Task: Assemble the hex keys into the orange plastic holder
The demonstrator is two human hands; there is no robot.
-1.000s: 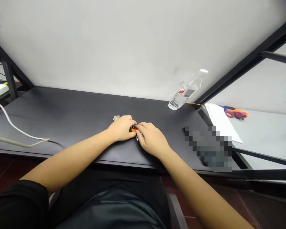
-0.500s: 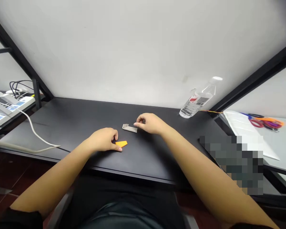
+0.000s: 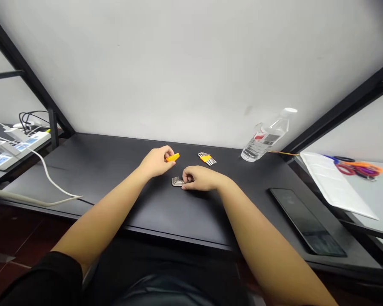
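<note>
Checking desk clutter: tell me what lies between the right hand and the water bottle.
Head view: a set of hex keys in an orange holder lies between right hand and water bottle.

Both forearms bare, stretched forward, converging toward the middle. Left hand (image 3: 156,161) raised slightly, wrist cocked, fingers curled, thumb and forefinger pinched together at the tips. Right hand (image 3: 199,178) lower, palm down, knuckles up, fingers bent under. Hands close together, not touching. Dark sleeve at left upper arm.

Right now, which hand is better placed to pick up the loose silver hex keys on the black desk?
Right hand: its fingers already touch the loose silver hex keys. The left hand holds the small orange plastic holder.
</note>
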